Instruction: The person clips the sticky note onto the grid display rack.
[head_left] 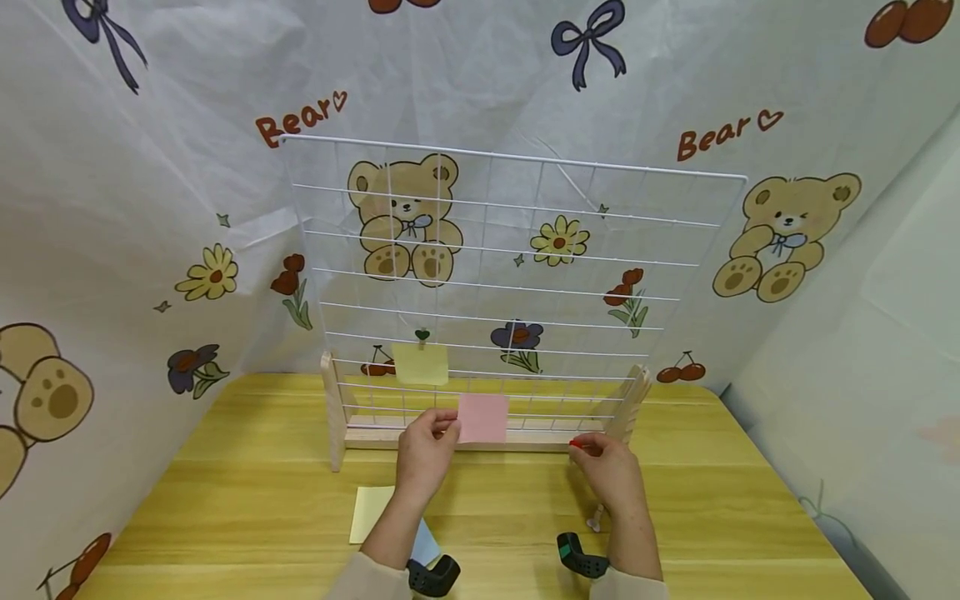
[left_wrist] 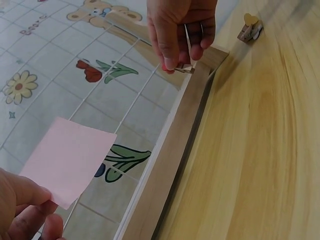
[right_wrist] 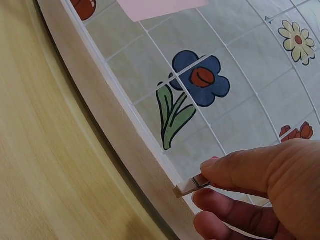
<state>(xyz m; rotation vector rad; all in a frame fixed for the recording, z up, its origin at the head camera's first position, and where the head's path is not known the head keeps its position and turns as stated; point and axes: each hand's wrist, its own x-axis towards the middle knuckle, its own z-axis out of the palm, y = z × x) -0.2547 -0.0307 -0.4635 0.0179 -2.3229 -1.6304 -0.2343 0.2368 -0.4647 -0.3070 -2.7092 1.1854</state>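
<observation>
A square pink sticky note is pinched by its edge between the thumb and fingers of my left hand. It stands in front of the lower wires of a white wire grid rack. Farther right, my right hand pinches a small wooden clothespin with a bit of red at its gripped end, close to the rack's wooden base. Higher on the grid hangs a yellow sticky note, under a clip with a green heart.
Near my left forearm, a loose yellow note and a blue note lie on the wooden table. Another clothespin, with a yellow top, lies by my right wrist. Behind the rack hangs a bear-print cloth.
</observation>
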